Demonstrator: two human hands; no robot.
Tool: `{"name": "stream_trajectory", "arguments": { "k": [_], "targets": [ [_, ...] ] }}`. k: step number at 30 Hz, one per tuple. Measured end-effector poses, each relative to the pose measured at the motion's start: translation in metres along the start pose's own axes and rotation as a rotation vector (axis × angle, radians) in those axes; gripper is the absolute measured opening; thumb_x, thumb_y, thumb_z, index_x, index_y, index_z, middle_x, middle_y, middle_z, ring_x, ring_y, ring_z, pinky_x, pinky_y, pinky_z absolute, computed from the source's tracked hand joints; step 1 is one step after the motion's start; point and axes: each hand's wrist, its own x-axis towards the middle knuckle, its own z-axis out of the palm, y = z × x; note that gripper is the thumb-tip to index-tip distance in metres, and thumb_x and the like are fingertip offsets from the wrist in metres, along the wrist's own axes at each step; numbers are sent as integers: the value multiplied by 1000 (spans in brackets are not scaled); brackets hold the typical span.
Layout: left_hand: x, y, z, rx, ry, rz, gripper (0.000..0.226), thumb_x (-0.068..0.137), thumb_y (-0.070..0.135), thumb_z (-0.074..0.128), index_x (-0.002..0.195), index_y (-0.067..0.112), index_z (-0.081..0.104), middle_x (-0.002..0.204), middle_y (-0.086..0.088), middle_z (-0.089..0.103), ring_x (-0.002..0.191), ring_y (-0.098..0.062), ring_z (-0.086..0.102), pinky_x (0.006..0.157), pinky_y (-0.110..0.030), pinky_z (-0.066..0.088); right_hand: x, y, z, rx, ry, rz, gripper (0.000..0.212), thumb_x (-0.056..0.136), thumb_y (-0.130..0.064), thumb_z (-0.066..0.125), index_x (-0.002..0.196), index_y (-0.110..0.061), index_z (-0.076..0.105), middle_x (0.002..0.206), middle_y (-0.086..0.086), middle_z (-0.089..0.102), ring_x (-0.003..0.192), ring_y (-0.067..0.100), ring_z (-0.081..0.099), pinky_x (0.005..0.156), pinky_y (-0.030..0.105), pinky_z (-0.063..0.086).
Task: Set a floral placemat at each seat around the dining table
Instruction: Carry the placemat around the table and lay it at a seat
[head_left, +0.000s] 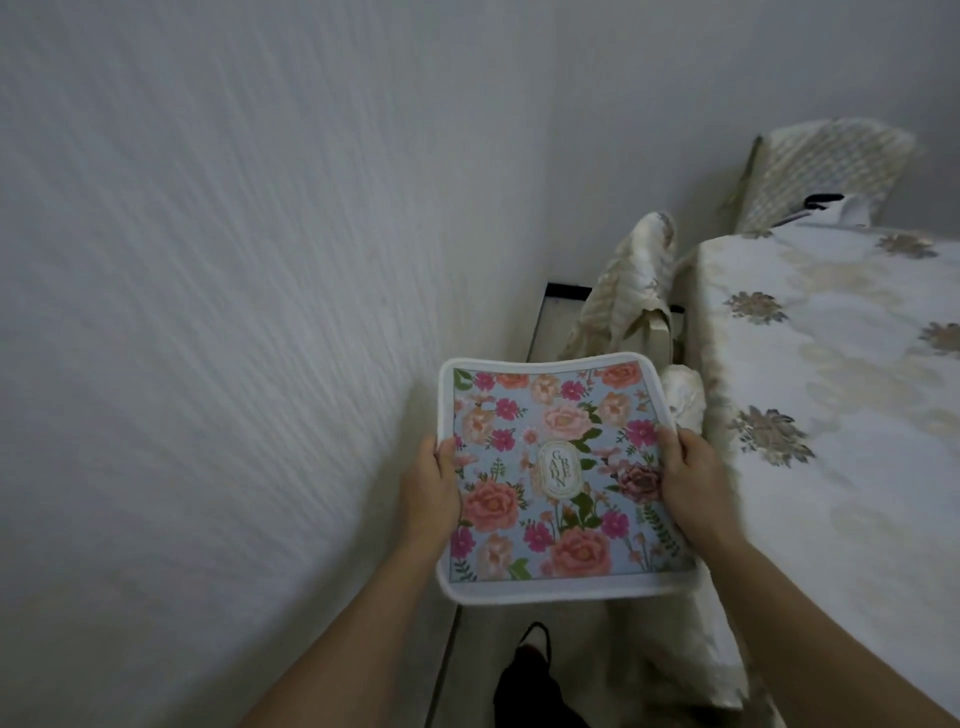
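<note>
I hold a floral placemat (556, 467) flat in the air in front of me: pale blue with pink and peach flowers, a white border and a small oval label in its middle. My left hand (431, 488) grips its left edge with the thumb on top. On the right edge, my right hand (693, 480) grips the same way. The placemat hangs over the narrow gap between the wall and the dining table (831, 415), which is draped in a cream cloth with grey-gold flower motifs. No placemat lies on the visible part of the table.
A white textured wall (234, 312) fills the left. Two covered chairs stand beside the table's left edge (631, 280) and at its far end (826, 176). A dark and white object (831, 205) lies at the table's far edge. My foot (530, 670) shows on the pale floor.
</note>
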Motion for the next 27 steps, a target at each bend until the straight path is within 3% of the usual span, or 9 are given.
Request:
{"name": "stream_trajectory", "arguments": {
  "k": [3, 5, 11, 18, 27],
  "targets": [
    [59, 16, 28, 28, -28, 1, 30, 105, 37, 34, 97, 17, 55, 78, 1, 68, 61, -8, 67, 48, -21, 53, 54, -10, 7, -8, 60, -15, 42, 103, -41, 37, 82, -12, 58, 72, 0, 61, 65, 13, 59, 53, 28, 39],
    [93, 29, 48, 26, -55, 4, 31, 105, 38, 34, 97, 18, 56, 79, -1, 69, 61, -8, 68, 50, -23, 55, 90, -11, 7, -49, 91, -5, 40, 103, -39, 36, 81, -13, 56, 71, -3, 59, 65, 11, 57, 52, 26, 34],
    [173, 67, 96, 50, -138, 21, 34, 103, 45, 31, 95, 24, 56, 83, -2, 71, 69, -13, 72, 61, -39, 62, 170, -1, 3, -63, 146, 93, 42, 103, -39, 37, 82, -10, 58, 72, -2, 59, 66, 13, 56, 52, 25, 33],
    [229, 87, 135, 84, -159, 19, 34, 104, 42, 32, 95, 20, 57, 81, -2, 70, 66, -11, 70, 58, -31, 59, 225, 4, 5, -53, 157, 130, 41, 103, -42, 37, 85, -14, 61, 75, -1, 62, 69, 11, 58, 54, 25, 37],
    [315, 107, 194, 115, -210, 39, 34, 104, 41, 32, 93, 18, 55, 82, -4, 68, 69, -15, 69, 62, -39, 61, 300, 14, 13, -44, 226, 198, 38, 103, -40, 37, 87, -13, 60, 75, -2, 61, 69, 10, 57, 54, 24, 36]
  ]
}}
